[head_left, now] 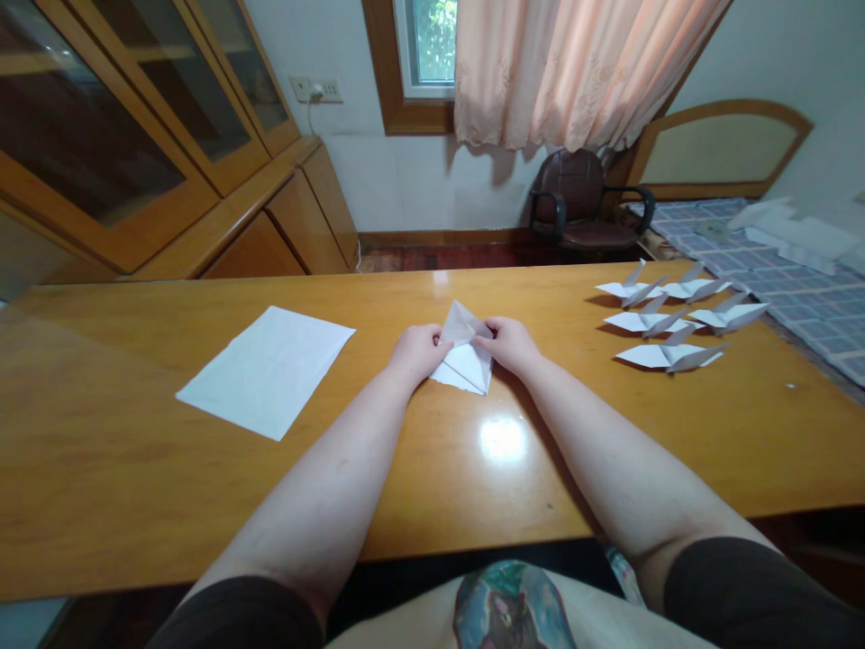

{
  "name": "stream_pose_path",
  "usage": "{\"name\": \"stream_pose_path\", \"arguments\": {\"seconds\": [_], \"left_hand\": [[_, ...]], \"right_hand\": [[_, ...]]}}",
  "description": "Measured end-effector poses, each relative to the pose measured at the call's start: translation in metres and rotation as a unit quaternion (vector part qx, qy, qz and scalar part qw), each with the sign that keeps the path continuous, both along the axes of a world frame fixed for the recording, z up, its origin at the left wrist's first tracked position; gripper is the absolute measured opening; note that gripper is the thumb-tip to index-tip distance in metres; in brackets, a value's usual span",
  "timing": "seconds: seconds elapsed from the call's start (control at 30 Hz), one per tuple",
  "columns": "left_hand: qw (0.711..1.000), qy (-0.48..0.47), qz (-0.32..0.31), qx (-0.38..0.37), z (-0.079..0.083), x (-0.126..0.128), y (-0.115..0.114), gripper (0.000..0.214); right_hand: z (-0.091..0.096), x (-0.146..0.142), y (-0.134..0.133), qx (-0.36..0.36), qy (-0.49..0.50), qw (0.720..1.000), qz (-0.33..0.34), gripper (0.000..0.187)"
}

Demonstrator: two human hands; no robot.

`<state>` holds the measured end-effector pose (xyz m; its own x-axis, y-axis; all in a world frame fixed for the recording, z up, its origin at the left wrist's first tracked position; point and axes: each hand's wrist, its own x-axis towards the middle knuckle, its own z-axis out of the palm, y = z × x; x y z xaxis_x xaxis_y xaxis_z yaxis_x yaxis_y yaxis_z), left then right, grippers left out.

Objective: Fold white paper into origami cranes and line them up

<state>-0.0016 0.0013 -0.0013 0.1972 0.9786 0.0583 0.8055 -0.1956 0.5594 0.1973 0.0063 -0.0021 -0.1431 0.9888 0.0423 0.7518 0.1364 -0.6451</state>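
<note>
A partly folded sheet of white paper [466, 362] lies on the wooden table in front of me, with a pointed flap raised at its far end. My left hand [417, 350] pinches the left edge of this folded paper between thumb and fingers. On the opposite edge, my right hand [512, 344] grips it in the same way, its thumb on top. Parts of the fingers of both hands are hidden behind the paper. Further left, a flat white sheet of paper [267, 371] rests by itself.
Several folded white paper cranes [669, 357] stand at the right of the wooden table [432, 505]. Beyond the far edge are a brown office chair [585, 203], a bed [811, 297] on the right and a glass-door cabinet [223, 194] on the left.
</note>
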Motion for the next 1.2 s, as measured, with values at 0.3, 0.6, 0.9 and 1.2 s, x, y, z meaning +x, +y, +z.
{"name": "stream_pose_path", "arguments": {"seconds": [0.3, 0.6, 0.9, 1.2], "left_hand": [[0.998, 0.050, -0.028, 0.014, 0.004, 0.003, -0.004, 0.022], [0.992, 0.106, -0.065, 0.028, 0.007, 0.012, -0.008, 0.023], [0.992, 0.114, -0.056, 0.008, 0.010, 0.014, -0.009, 0.029], [0.995, 0.095, -0.015, -0.004, -0.001, 0.012, -0.005, 0.031]], "right_hand": [[0.009, 0.000, -0.008, 0.006, -0.134, 0.991, -0.029, 0.026], [0.009, -0.011, -0.013, -0.009, -0.130, 0.990, -0.057, 0.023], [0.013, -0.009, -0.011, -0.053, -0.117, 0.991, -0.037, 0.021], [0.009, -0.011, -0.011, -0.040, -0.097, 0.992, -0.069, 0.026]]}}
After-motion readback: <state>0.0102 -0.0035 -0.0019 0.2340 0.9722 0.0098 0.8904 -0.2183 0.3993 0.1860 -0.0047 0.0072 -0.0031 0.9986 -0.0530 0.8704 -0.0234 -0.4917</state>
